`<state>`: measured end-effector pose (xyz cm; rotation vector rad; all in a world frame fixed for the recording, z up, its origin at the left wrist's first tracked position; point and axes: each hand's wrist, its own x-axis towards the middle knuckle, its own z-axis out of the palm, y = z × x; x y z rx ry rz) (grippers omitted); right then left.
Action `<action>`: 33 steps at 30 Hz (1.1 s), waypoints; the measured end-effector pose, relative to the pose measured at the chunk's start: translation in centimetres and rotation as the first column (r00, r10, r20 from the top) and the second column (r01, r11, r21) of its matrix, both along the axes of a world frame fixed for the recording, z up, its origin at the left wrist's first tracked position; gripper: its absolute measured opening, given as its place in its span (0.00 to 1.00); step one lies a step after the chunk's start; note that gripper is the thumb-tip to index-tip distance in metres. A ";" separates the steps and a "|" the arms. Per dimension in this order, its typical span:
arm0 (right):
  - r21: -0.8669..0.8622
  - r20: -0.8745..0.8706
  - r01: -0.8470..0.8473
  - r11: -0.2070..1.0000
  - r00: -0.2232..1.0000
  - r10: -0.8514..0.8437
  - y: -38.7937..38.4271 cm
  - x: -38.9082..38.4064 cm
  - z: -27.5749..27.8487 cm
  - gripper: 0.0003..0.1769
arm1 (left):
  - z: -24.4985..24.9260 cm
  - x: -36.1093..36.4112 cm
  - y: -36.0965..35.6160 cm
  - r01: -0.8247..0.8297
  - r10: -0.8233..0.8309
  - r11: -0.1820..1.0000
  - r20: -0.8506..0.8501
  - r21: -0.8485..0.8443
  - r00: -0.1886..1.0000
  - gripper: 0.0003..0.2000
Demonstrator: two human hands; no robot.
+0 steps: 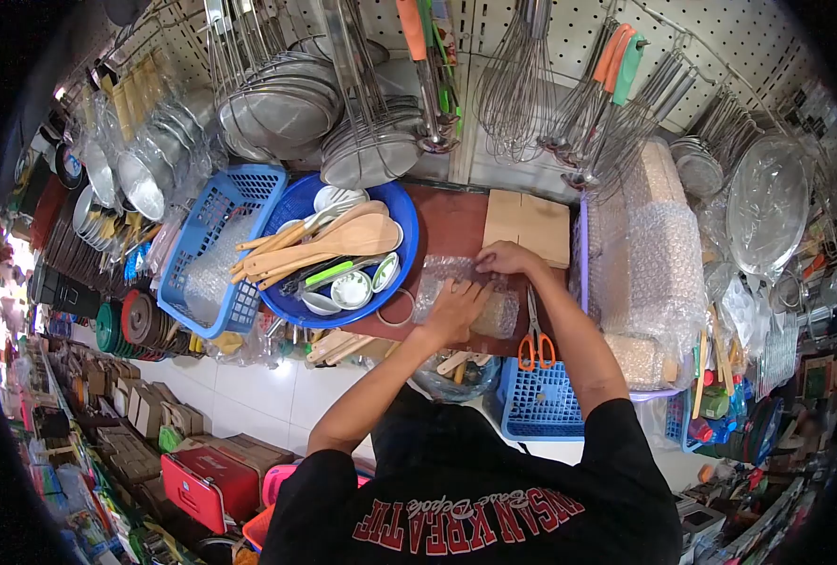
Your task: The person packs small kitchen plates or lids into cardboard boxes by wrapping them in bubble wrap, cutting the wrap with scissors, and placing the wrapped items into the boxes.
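Note:
A sheet of clear bubble wrap [496, 313] lies on the reddish-brown table top [437, 212] in front of me. My left hand [458, 309] rests on its left part, fingers pointing forward and apart. At its upper right edge, my right hand [503, 258] has its fingers bent together on the plastic; the fingertips are partly hidden. Whether anything lies inside the wrap is unclear. Orange-handled scissors [535, 347] lie to the right, blades pointing forward. A tan ring [395, 322] sits left of the wrap, and a cardboard piece [527, 226] lies behind my right hand.
On the left stand a blue bowl [404, 212] with wooden and white utensils and a light-blue basket [213, 330] holding bubble wrap. Bubble-wrapped packages [654, 254] fill a purple-rimmed basket at right. Whisks [517, 94] and strainers [277, 118] hang overhead. Another blue basket [541, 405] sits below the scissors.

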<state>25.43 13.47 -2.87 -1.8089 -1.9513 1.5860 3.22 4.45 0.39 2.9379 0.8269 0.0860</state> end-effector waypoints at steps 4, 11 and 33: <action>0.340 0.205 -0.107 0.935 0.978 0.037 -1.8 -2.4 -0.6 0.25 | -0.5 -0.2 -0.2 -0.012 0.019 0.986 0.039 -0.165 0.999 0.42; 0.618 0.311 -0.058 0.784 0.934 -0.176 -1.9 -3.0 -7.1 0.17 | -0.9 -0.3 -0.2 -0.028 0.035 0.992 0.060 -0.119 0.998 0.42; 0.501 0.079 0.009 0.866 0.995 -0.056 -5.8 -2.5 0.9 0.13 | -1.4 -0.9 0.0 0.020 -0.008 0.995 0.117 -0.097 0.993 0.42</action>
